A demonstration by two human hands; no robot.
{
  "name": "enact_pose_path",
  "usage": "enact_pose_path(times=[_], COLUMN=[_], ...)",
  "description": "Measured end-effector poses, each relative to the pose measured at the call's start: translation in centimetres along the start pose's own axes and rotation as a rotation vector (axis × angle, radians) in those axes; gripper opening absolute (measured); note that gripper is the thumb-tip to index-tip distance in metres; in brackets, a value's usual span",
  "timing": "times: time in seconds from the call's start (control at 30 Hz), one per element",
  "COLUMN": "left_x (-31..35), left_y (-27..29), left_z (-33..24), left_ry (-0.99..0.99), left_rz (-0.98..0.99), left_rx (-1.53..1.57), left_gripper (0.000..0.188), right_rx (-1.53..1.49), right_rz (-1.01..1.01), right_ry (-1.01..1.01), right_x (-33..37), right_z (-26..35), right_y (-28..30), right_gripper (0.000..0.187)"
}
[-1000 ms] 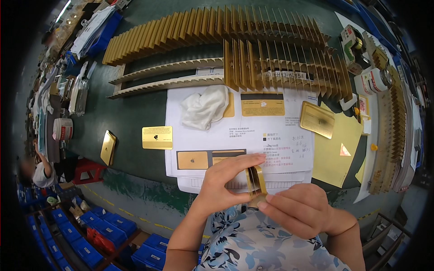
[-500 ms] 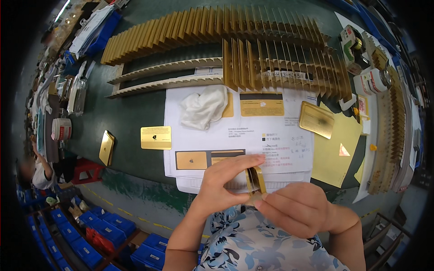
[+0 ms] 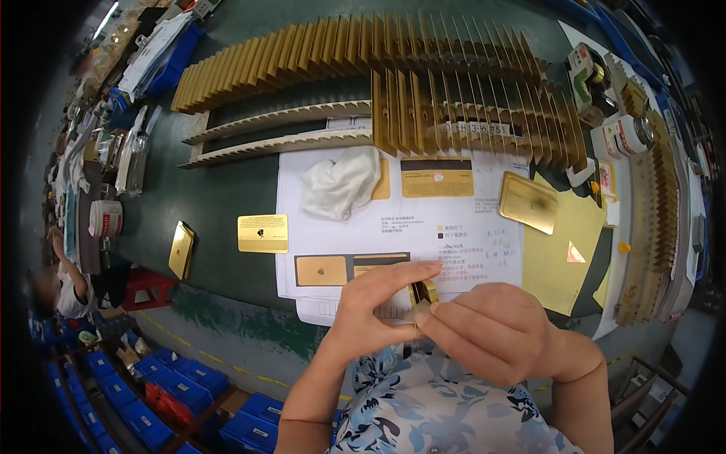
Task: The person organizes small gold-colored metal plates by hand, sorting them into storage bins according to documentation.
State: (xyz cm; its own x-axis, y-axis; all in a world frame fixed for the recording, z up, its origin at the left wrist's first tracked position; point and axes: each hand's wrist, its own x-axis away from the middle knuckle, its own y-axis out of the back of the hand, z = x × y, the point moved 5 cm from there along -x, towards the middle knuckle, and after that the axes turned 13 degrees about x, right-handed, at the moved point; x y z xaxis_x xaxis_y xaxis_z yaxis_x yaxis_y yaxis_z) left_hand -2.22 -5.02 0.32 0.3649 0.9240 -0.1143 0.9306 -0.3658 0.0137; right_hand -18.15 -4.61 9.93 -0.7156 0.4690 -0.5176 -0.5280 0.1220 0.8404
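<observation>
My left hand (image 3: pixel 367 306) grips a small stack of gold metal cards (image 3: pixel 425 292) on edge between thumb and fingers, over the near edge of the paper sheets. Pressed up to the stack's near side, my right hand (image 3: pixel 495 333) has its fingers pinched together. A small pale piece shows at those fingertips, too small to name. Beyond lie a crumpled white cloth (image 3: pixel 340 185), a printed card sample (image 3: pixel 437 177) and white printed sheets (image 3: pixel 412 234). More gold cards rest on the table: a single one (image 3: pixel 263 233), a stack at left (image 3: pixel 181 250) and one at right (image 3: pixel 528 202).
Slotted racks (image 3: pixel 280 147) across the back hold rows of upright gold cards (image 3: pixel 302 57). At right are a yellow paper sheet (image 3: pixel 556 265), a white jar (image 3: pixel 624 136) and another rack (image 3: pixel 650 219). A red stool (image 3: pixel 146 289) and a seated person (image 3: pixel 72 280) are off to the left.
My right fingertips have shifted up and slightly left along the stack. My left hand keeps its hold, and the stack has turned slightly.
</observation>
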Motion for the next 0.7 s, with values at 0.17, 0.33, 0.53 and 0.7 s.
enact_pose_path(times=[0.17, 0.33, 0.53, 0.7], left_x=[-0.03, -0.18, -0.12, -0.09], left_y=[-0.15, 0.02, -0.25, -0.18], left_z=[-0.11, -0.22, -0.38, -0.25], left_ry=[-0.005, 0.015, 0.014, 0.012], left_rz=[0.003, 0.005, -0.005, -0.005], left_rx=[-0.022, -0.018, -0.03, -0.015], left_gripper=[0.063, 0.061, 0.06, 0.061], right_rx=[0.01, 0.023, 0.015, -0.023], right_rz=[-0.013, -0.011, -0.013, 0.004], right_ry=[0.011, 0.008, -0.003, 0.005], right_x=[0.73, -0.04, 0.48, 0.61], right_z=[0.4, -0.28, 0.15, 0.26], right_y=[0.16, -0.03, 0.21, 0.17], right_gripper=[0.031, 0.029, 0.029, 0.029])
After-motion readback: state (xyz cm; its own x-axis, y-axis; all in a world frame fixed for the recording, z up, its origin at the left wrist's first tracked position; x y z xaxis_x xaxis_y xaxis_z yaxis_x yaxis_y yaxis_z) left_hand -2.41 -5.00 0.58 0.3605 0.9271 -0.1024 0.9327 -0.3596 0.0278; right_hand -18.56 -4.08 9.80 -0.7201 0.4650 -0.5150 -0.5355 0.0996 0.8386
